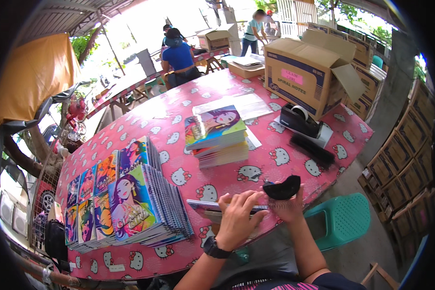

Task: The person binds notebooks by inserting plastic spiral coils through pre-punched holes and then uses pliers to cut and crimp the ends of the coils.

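Low in the middle, my left hand (238, 216), with a black watch on its wrist, grips a thin notebook (203, 206) seen nearly edge-on at the table's near edge. Just right of it, my right hand (290, 207) holds a black curved object (282, 188); its exact kind does not show. Its fingers are partly hidden behind that object. A black bristly brush (312, 150) lies beyond the right hand. Ahead of my hands stands a stack of colourful spiral notebooks (220, 137). To the left, several more piles of notebooks (135, 203) stand in rows, with illustrated covers.
A black tape dispenser (300, 121) and an open cardboard box (295, 72) are at the far right of the pink patterned table (183, 176). A green plastic stool (343, 220) stands right of me. Stacked cartons (401, 164) line the right side. People work at the back.
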{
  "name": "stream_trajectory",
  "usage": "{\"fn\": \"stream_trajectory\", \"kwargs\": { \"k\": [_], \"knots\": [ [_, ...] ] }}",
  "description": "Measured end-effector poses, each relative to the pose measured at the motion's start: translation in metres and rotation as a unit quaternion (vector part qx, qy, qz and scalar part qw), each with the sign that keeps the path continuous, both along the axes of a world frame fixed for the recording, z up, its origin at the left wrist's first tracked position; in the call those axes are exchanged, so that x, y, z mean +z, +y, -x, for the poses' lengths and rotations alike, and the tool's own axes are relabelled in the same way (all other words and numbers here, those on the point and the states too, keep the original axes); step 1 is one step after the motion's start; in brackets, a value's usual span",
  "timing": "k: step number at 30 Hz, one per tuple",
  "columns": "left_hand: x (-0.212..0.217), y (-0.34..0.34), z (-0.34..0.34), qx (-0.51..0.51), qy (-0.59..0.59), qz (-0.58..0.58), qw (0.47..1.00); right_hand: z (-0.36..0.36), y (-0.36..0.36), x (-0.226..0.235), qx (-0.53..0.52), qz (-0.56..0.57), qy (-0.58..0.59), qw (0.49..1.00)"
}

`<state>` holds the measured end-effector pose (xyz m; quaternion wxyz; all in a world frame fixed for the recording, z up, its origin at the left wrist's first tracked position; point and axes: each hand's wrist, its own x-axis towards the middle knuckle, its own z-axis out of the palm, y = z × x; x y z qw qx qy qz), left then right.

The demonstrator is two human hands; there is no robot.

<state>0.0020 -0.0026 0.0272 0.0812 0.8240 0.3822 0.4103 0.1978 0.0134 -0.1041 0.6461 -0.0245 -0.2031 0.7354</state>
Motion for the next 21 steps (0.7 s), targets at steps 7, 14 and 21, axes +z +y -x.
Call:
{"fn": "stream_trajectory", "kwargs": {
  "k": [7, 14, 21],
  "knots": [
    [-0.008, 0.003, 0.01, -0.009, 0.041, 0.004, 0.999, 0.011, 0.015, 0.025, -0.002, -0.022, -0.026, 0.999],
    [-0.003, -0.001, 0.017, 0.011, 0.039, 0.03, 0.999, -0.01, 0.02, 0.057, -0.015, -0.105, -0.386, 0.916],
    [-0.013, 0.004, 0.032, 0.025, -0.012, 0.048, 0.998, 0.0, 0.021, 0.094, -0.017, -0.148, -0.678, 0.72]
  ]
}}
